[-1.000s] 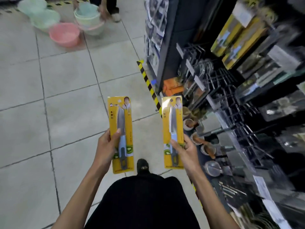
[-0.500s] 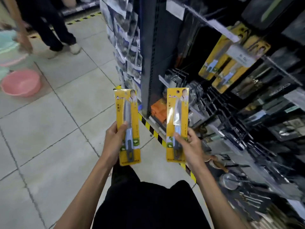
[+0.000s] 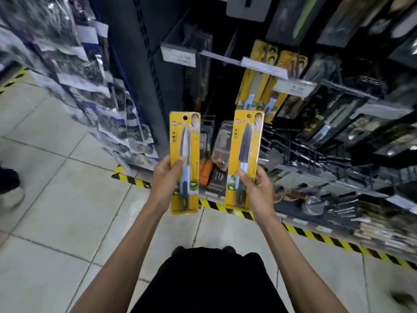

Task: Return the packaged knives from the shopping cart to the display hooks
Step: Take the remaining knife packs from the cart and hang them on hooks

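I hold two yellow carded knives upright in front of me. My left hand (image 3: 165, 177) grips the left knife package (image 3: 185, 141) near its lower half, thumb across the blue handle. My right hand (image 3: 256, 188) grips the right knife package (image 3: 246, 143) the same way. Both cards have a hang hole at the top. Just above and behind the right package, matching yellow knife packages (image 3: 261, 86) hang on the display hooks, behind white price tags (image 3: 293, 88). The shopping cart is not in view.
The dark shelf unit (image 3: 149, 86) fills the upper middle and right, packed with hanging kitchen tools and wire racks (image 3: 293, 150). Bagged goods (image 3: 90, 82) hang on its left end. Yellow-black hazard tape (image 3: 316, 236) lines the shelf base on the tiled floor. A person's shoe (image 3: 10, 188) shows at the left edge.
My view has swung right and up from the aisle floor toward the shelf. Both hands have risen with the packages and now sit just below the hanging yellow knives. The basins have left view.
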